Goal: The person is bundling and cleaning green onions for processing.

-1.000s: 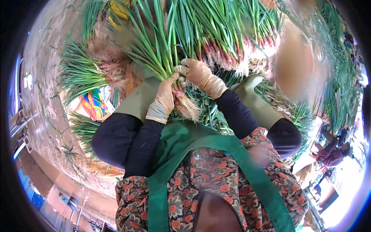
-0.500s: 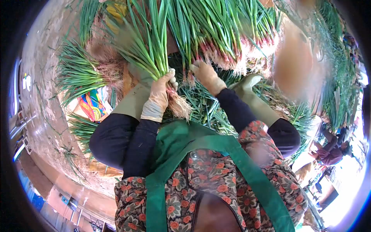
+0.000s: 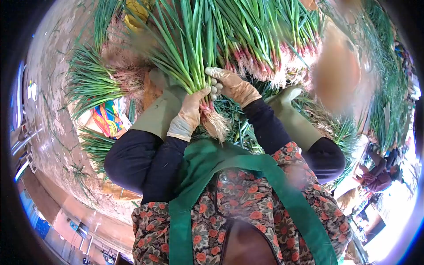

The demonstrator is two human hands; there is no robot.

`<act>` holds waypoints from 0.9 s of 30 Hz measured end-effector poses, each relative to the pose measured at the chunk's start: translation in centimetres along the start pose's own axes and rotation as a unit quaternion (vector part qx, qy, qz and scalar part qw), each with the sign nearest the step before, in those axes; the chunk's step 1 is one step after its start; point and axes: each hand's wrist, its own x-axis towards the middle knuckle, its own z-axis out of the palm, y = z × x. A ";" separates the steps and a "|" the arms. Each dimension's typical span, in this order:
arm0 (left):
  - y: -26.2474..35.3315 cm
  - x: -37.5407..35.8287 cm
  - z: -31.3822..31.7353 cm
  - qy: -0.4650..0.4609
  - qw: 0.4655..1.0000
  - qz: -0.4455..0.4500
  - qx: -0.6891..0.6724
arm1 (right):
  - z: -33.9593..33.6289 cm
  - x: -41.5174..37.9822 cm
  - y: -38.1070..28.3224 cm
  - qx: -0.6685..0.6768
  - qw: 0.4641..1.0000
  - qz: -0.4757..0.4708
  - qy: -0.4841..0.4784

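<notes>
My gloved left hand point(image 3: 193, 106) is closed around the lower stems of a bunch of green onions point(image 3: 194, 64). Its leaves point away from me, and pale roots hang out below the fist toward my apron. From the other side, my gloved right hand point(image 3: 233, 86) presses against the same stems, thumb along the front and fingertips curled beside the left hand. Just beyond it lies a big heap of green onions point(image 3: 251, 35) with pinkish stem ends and whitish roots facing me.
Loose green leaves point(image 3: 240, 121) cover the floor between my boots point(image 3: 165, 108). More green onions point(image 3: 95, 84) lie at the left near a colourful bag point(image 3: 107, 119). Yellow material point(image 3: 136, 17) is at the upper left. Another person point(image 3: 375, 176) is far right. A blurry smudge hides part of the right side.
My right hand has left the heap's edge and come over to the bunch in my left hand. The left hand and bunch have shifted slightly right, and the bunch looks fuller.
</notes>
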 end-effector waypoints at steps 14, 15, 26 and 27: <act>0.8 0.3 -1.6 0.016 0.998 0.063 0.018 | -4.4 2.9 5.9 -0.452 0.854 -0.198 0.162; 1.5 -0.3 -0.7 0.028 0.992 0.110 0.058 | -7.8 3.7 8.4 -0.682 0.643 -0.277 0.213; 2.2 0.5 -1.9 0.064 0.995 0.040 0.060 | -6.4 -0.1 2.7 -0.732 0.592 -0.141 0.305; 2.5 0.4 -1.7 0.065 0.996 0.015 0.050 | -7.0 1.7 1.8 -0.734 0.606 -0.079 0.297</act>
